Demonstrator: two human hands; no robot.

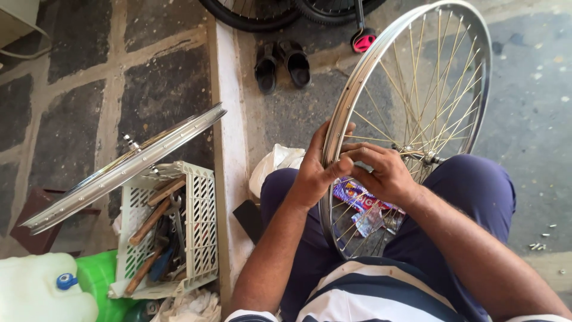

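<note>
Head view, item held: spoked bicycle wheel (417,89), bare silver rim without tyre, standing upright between the seated person's knees, running from 6 o'clock up to 1 o'clock in the picture.
Left hand (314,173): wrapped over the rim at its 9 o'clock side, thumb pressed on the near face, fingers closed round the far edge.
Right hand (381,170): just beside the left, inside the rim, fingers bent together and pinched at a spoke end; what they grip is too small to tell.
Hidden or cut off: lower arc of the wheel lost behind the dark blue trousers (476,197); hub (426,156) partly covered by the right hand; a coloured wrapper (360,203) shows through the spokes, its kind unclear.
Second rim (128,164): at 9 o'clock, lying tilted across a white slotted crate (199,238).
Crate contents: wooden-handled tools (152,217), jumbled, several hard to make out.
Corner, 7 o'clock: white plastic can (36,292) with blue cap, cut off by the edge.
Top, 12 o'clock: pair of dark sandals (283,62); tyres of other cycles, cropped.
Surface: stone-slab floor (71,119) at left, pale kerb (229,119) down the middle, grey pavement (530,137) at right.
</note>
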